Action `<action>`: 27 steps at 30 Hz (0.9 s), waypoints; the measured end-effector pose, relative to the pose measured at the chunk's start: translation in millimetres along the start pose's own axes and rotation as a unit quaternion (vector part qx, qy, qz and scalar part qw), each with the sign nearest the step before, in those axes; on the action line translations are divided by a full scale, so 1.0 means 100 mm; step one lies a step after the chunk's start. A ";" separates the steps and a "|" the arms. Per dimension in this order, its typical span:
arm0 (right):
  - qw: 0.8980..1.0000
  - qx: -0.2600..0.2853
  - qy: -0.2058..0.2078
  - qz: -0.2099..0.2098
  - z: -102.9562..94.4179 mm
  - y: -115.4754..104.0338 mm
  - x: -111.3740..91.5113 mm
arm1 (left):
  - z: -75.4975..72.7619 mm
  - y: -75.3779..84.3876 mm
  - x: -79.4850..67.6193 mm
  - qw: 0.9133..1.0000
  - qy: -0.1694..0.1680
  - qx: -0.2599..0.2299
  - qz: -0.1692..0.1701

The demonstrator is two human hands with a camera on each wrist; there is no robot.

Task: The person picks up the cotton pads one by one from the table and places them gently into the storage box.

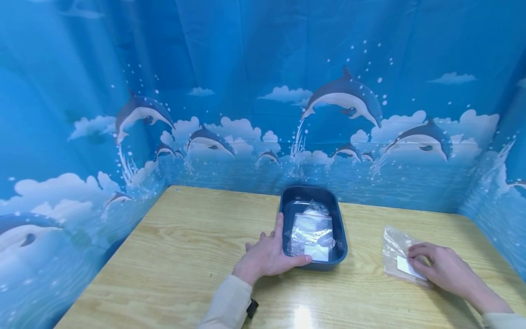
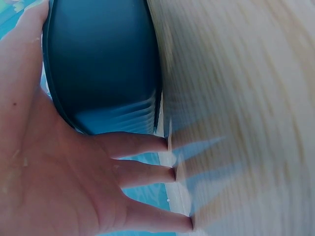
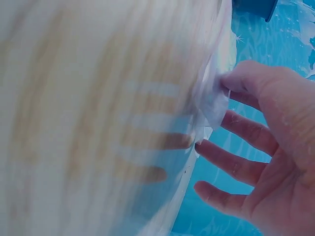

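Observation:
A dark blue rectangular tray (image 1: 295,205) stands on the table near its back edge. Clear plastic zip bags (image 1: 310,230) lie inside it, with a white label at the front. My left hand (image 1: 267,257) rests against the tray's front left corner, fingers stretched along the left side and thumb over the front rim. To the right of the tray, another clear plastic bag (image 1: 393,246) with a white label lies flat on the wood. My right hand (image 1: 445,270) pinches this bag's right part; in the right wrist view, thumb and forefinger hold the plastic (image 3: 212,101).
A light wood table (image 1: 197,237) carries everything. Behind it and at both sides hangs a blue curtain (image 1: 246,59) printed with dolphins, close to the table's back edge. A small black object (image 1: 252,309) shows at the left sleeve.

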State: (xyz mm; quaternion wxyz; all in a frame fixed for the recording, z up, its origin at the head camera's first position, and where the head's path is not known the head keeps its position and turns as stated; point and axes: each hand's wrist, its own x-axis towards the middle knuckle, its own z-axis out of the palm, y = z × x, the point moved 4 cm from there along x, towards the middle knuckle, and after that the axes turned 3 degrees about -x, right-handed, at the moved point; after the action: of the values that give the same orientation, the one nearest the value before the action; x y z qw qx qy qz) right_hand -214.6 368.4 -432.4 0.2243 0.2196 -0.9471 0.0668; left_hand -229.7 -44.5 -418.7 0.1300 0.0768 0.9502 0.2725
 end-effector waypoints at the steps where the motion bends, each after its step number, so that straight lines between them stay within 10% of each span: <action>1: 1.000 0.002 -0.001 0.006 -0.01 0.00 0.00 | 0.00 0.00 0.00 1.000 0.000 0.000 0.000; 27: 0.995 0.071 0.065 0.036 -0.20 -0.21 0.21 | 0.01 0.00 0.01 1.000 0.001 0.002 -0.001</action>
State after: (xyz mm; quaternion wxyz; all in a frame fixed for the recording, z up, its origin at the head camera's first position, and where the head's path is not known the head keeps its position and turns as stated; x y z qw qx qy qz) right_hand -214.2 346.3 -405.1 0.2669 0.1957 -0.9306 0.1561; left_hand -230.3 -43.7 -420.0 0.1288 0.0753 0.9511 0.2705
